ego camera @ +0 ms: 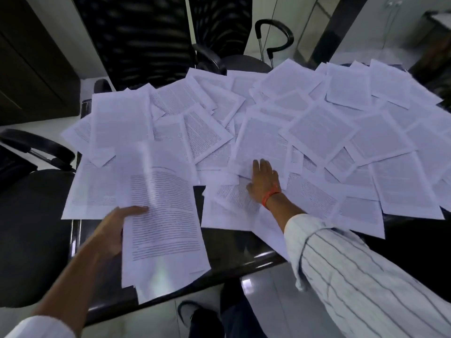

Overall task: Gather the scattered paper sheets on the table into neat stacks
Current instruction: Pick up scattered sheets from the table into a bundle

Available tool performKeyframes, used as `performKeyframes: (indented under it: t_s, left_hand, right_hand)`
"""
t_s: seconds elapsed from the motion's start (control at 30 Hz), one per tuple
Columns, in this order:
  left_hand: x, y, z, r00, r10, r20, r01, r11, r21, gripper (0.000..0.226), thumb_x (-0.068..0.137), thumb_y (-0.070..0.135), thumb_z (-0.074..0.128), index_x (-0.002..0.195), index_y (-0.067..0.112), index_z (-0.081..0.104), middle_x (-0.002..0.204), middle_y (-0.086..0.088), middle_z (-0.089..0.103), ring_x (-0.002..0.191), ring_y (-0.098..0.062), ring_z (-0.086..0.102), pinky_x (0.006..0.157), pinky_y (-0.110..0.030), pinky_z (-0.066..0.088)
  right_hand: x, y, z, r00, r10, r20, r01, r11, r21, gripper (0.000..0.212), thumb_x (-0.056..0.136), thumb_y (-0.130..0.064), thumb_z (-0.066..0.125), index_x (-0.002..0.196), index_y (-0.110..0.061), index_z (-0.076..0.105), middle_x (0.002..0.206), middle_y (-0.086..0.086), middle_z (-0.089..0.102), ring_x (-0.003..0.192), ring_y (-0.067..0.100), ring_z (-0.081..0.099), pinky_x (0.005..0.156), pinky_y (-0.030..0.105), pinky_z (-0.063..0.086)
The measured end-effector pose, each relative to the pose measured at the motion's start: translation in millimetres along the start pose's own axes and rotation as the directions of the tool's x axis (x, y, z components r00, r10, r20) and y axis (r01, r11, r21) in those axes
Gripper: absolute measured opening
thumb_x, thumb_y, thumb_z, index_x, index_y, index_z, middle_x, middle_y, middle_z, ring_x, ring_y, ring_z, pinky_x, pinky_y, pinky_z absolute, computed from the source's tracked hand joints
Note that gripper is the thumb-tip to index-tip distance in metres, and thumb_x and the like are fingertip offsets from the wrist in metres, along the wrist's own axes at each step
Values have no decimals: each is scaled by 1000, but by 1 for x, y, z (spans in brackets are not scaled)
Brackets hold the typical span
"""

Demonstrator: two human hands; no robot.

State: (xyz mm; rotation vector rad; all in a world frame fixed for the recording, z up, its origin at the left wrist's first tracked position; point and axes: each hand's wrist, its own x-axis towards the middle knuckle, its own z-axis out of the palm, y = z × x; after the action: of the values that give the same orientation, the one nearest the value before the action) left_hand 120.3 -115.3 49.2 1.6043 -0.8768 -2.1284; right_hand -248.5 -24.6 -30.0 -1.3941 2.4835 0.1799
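We hold gathered stack (161, 215) lower left, left hand (114, 230) gripping its edge; right hand (264, 184) flat, fingers straight, on printed sheet (261, 142) mid-frame; slide it across dark desk (244, 254), align edges before adding.

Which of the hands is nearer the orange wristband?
Right. The orange wristband sits on the wrist of the right hand, which lies on scattered sheets; the left hand holds a paper stack far left.

Dark glossy surface (234, 261), near edge bare and reflective. Printed paper sheets (314, 132) lie scattered over most of it, overlapping at odd angles, several overhanging the left and near edges. Text faces up; print too blurred to read.
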Motion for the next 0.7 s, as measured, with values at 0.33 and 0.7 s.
performKeyframes:
  t_s: [0.33,0.7]
  left_hand:
    - [41,14,72,996,-27,-81,33,997,72,29,86,-6,62,115,-5,64,96,-25,73,76,-37,71,66,-44,60]
    - [70,-3,118,986,-14,-169,39,989,144,21,104,20,51,108,5,66,89,-8,72,100,-32,66,77,-33,52]
  right_hand:
    - [16,28,-8,963,-214,-161,213,977,-22,14,82,1,60,94,-2,65,80,19,69,76,36,68,67,39,48]
    - [-64,-40,17,540,-756,-370,827,558,66,27,65,-2,73,88,-17,70,79,-1,68,67,19,59,56,27,50]
